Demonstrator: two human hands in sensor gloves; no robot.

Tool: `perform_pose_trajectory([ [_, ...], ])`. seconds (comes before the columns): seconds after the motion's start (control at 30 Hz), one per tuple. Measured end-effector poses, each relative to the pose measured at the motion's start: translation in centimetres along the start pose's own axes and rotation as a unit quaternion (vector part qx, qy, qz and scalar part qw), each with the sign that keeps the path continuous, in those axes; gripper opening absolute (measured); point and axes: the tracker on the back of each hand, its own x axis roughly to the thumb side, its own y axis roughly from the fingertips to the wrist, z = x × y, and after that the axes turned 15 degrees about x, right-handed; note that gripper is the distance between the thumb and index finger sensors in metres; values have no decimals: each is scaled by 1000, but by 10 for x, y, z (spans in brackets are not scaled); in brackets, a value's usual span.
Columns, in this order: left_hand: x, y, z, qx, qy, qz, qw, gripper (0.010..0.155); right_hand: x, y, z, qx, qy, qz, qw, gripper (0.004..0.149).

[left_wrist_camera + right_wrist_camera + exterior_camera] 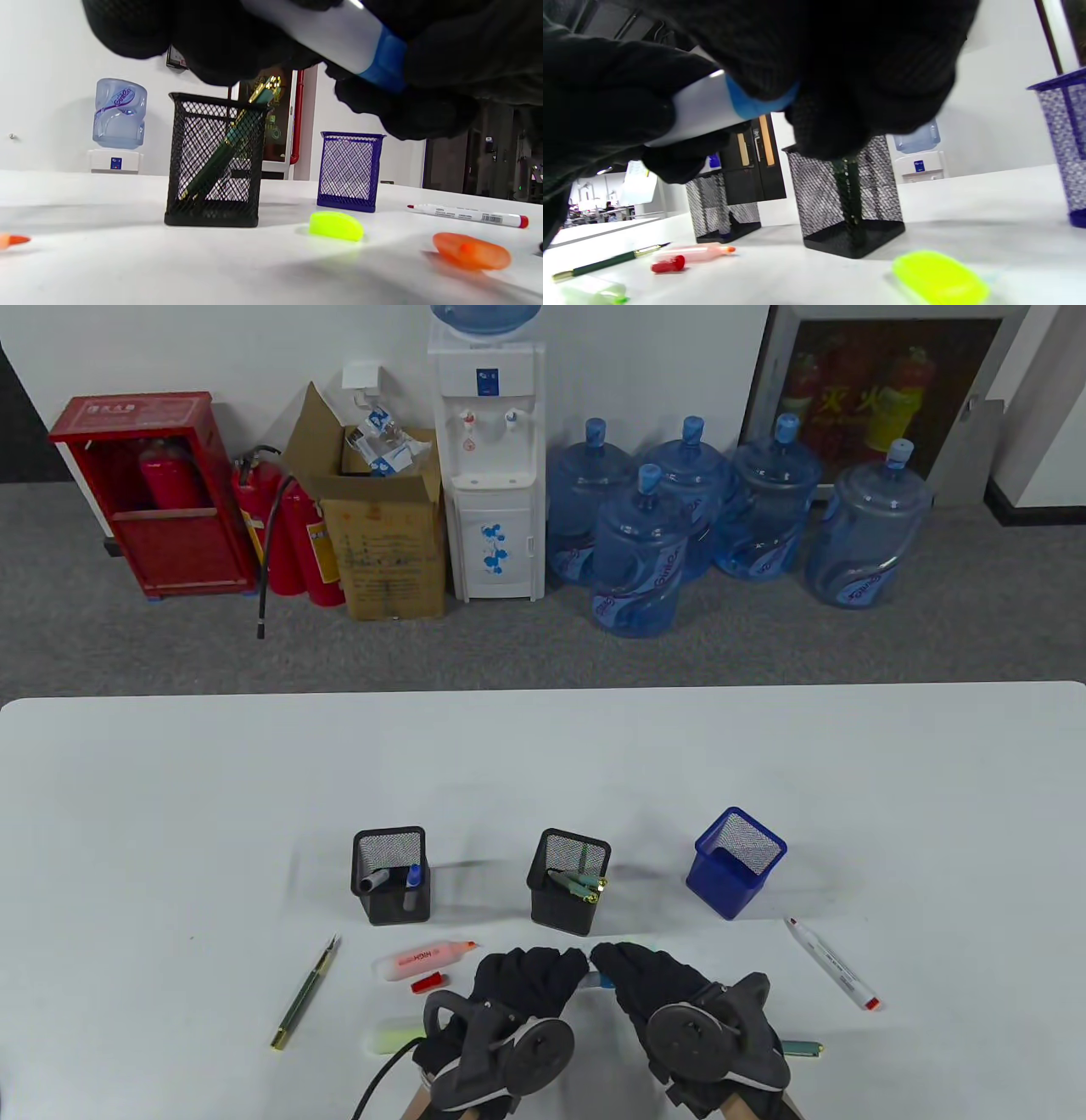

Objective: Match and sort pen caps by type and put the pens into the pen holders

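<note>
Both gloved hands meet low at the table's front centre around one white marker. My left hand grips its white barrel. My right hand pinches the blue cap end. Behind them stand a left black mesh holder with markers, a middle black holder with green pens, and a blue holder. Loose on the table lie a green pen, an orange highlighter, a red cap, a yellow-green highlighter and a white marker with a red end.
A yellow cap and an orange cap lie on the table under my hands. A green pen cap sticks out beside my right wrist. Beyond the far table edge stand a water dispenser and bottles.
</note>
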Motion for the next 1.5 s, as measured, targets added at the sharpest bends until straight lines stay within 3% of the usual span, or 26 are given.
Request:
perform_pose_trajectory([
  [0.2,2,4,2,-5,-14,15,1000,57,0,1,-4,13,9,3,1000,53],
  [0.37,-5,2,7,-22,13,-23,999,59,-8,-1,0,7,16,-15,1000,54],
  [0.53,-22,5,2,-12,-10,-66,998,78,-17,-5,39,-38,111,-65,991,53],
  [0.7,-24,6,4,-41,-65,-54,996,77,-53,-3,89,-62,172,-140,973,54],
  [0.83,-21,7,6,-50,-88,-33,994,74,-82,-2,106,-49,228,-220,947,54],
  [0.93,-21,8,8,-70,-89,-35,993,73,-98,-6,98,-6,281,-275,919,54],
  [1.2,-19,9,11,-86,-93,-30,991,73,-102,-29,59,57,394,-259,880,54],
  [1.33,-19,8,11,-87,-97,-29,991,74,-103,-32,50,57,354,-252,899,57],
  [1.5,-21,8,11,-93,-98,-32,990,74,-104,-23,56,47,297,-251,920,62],
])
